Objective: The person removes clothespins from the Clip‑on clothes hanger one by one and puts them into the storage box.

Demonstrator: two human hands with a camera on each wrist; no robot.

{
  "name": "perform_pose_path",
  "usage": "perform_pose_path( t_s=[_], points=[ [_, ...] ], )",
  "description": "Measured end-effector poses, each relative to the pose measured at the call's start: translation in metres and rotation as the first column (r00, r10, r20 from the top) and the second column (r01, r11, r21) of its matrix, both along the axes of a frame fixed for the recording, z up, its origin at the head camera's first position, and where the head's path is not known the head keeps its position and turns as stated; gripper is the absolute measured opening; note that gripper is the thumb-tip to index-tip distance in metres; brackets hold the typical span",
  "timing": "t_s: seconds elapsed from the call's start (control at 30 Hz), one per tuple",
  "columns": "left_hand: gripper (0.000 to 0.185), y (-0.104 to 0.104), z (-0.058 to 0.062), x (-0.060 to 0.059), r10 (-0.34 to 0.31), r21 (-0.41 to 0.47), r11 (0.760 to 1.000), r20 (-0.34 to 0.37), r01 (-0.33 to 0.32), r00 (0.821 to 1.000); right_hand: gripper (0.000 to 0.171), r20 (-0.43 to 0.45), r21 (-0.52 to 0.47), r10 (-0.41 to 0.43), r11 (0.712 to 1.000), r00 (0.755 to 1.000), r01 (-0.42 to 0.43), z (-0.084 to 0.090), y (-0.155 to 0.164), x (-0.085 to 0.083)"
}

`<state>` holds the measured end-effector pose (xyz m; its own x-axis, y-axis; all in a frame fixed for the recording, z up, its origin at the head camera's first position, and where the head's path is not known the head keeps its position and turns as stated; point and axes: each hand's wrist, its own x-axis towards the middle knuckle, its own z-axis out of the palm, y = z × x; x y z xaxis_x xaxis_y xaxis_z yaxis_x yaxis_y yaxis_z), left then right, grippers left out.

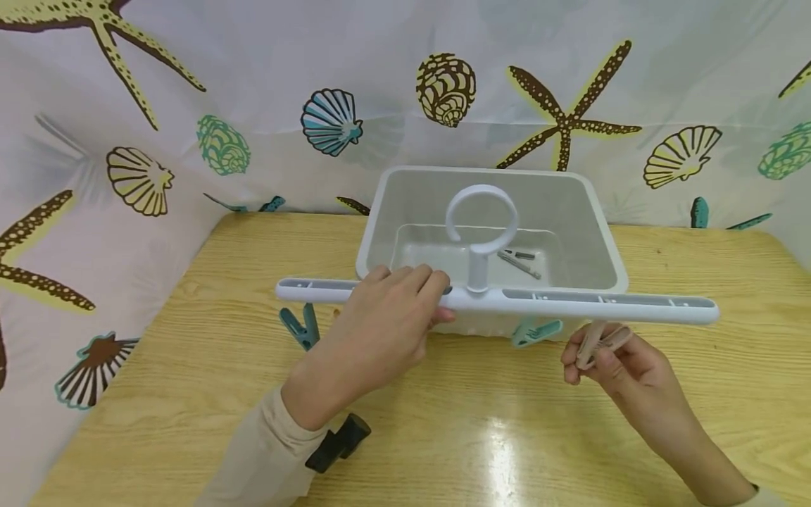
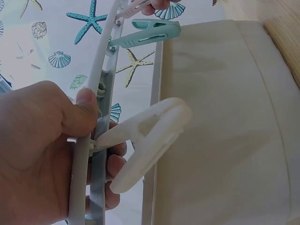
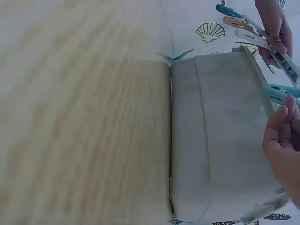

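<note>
A white clip hanger (image 1: 608, 308) with a round hook is held level above the table, its bar in front of the bin. My left hand (image 1: 393, 320) grips the bar left of the hook. Beneath the bar's right part, my right hand (image 1: 646, 387) pinches a beige clothespin (image 1: 591, 345). One teal clothespin (image 1: 535, 332) hangs between the hook and that hand, and another teal clothespin (image 1: 303, 327) dangles near the left end. In the left wrist view a white clothespin (image 2: 152, 140) hangs beside my left fingers. An orange clothespin (image 3: 237, 23) shows in the right wrist view.
Behind the bar stands a pale grey bin (image 1: 602, 232) with a few loose grey pieces (image 1: 521, 266) on its floor. Both rest on a wooden table (image 1: 209, 394). A shell-patterned cloth (image 1: 380, 42) rises behind and at the sides.
</note>
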<state>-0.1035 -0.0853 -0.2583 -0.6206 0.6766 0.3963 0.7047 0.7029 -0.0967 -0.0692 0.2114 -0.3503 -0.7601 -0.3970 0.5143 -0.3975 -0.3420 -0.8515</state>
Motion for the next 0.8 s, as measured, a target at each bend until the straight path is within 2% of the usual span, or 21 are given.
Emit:
perform_pose_path(
  t_s=[0.13, 0.23, 0.3, 0.37, 0.47, 0.5, 0.53, 0.57, 0.6, 0.67, 0.7, 0.73, 0.77, 0.8],
  points=[
    [0.016, 0.0, -0.001, 0.0, -0.016, 0.01, 1.0, 0.024, 0.016, 1.0, 0.022, -0.037, -0.071, 0.016, 0.997, 0.999, -0.019, 0.001, -0.002, -0.001],
    [0.015, -0.001, -0.003, 0.0, -0.024, 0.016, 1.0, 0.009, 0.024, 1.0, 0.019, -0.067, -0.104, 0.037, 0.994, 0.997, -0.043, 0.002, -0.004, -0.001],
    [0.014, -0.002, -0.004, 0.0, -0.02, 0.021, 1.0, -0.007, 0.02, 1.0, 0.02, -0.061, -0.127, 0.1, 0.986, 0.993, -0.107, 0.002, -0.004, -0.001],
    [0.015, -0.003, -0.004, 0.001, -0.014, 0.023, 1.0, -0.024, 0.015, 1.0, 0.025, -0.015, -0.177, 0.221, 0.959, 0.975, -0.22, 0.002, -0.003, -0.002],
    [0.014, -0.004, -0.002, 0.003, -0.009, 0.028, 1.0, -0.037, 0.01, 0.999, 0.033, 0.07, -0.286, 0.411, 0.881, 0.909, -0.376, 0.003, -0.001, -0.004],
    [0.014, -0.004, -0.001, 0.003, -0.01, 0.028, 1.0, -0.036, 0.011, 0.999, 0.035, 0.09, -0.315, 0.44, 0.864, 0.893, -0.394, 0.003, -0.001, -0.004],
    [0.013, -0.004, 0.0, 0.004, -0.011, 0.03, 0.999, -0.031, 0.012, 0.999, 0.034, 0.087, -0.332, 0.444, 0.857, 0.892, -0.395, 0.004, -0.001, -0.003],
    [0.012, -0.004, 0.001, 0.004, -0.013, 0.032, 0.999, -0.022, 0.013, 1.0, 0.031, 0.071, -0.335, 0.418, 0.865, 0.905, -0.373, 0.004, -0.001, -0.003],
    [0.012, -0.003, 0.002, 0.005, -0.016, 0.034, 0.999, -0.006, 0.016, 1.0, 0.028, 0.039, -0.321, 0.351, 0.891, 0.935, -0.321, 0.005, -0.003, -0.002],
    [0.01, -0.002, 0.003, 0.007, -0.027, 0.036, 0.999, 0.046, 0.026, 0.999, 0.022, -0.064, -0.282, 0.146, 0.946, 0.987, -0.158, 0.006, -0.006, -0.001],
    [0.01, -0.001, 0.004, 0.008, -0.032, 0.037, 0.999, 0.076, 0.029, 0.997, 0.02, -0.134, -0.263, 0.01, 0.964, 0.991, -0.045, 0.007, -0.008, 0.0],
    [0.01, 0.0, 0.004, 0.01, -0.034, 0.039, 0.999, 0.101, 0.03, 0.994, 0.02, -0.196, -0.254, -0.127, 0.964, 0.972, 0.075, 0.008, -0.01, 0.0],
    [0.01, 0.001, 0.005, 0.012, -0.035, 0.038, 0.999, 0.121, 0.031, 0.992, 0.022, -0.254, -0.252, -0.257, 0.948, 0.932, 0.193, 0.009, -0.013, -0.001],
    [0.01, 0.002, 0.006, 0.014, -0.038, 0.039, 0.999, 0.138, 0.033, 0.99, 0.025, -0.3, -0.261, -0.376, 0.916, 0.877, 0.304, 0.01, -0.015, -0.001]
  ],
)
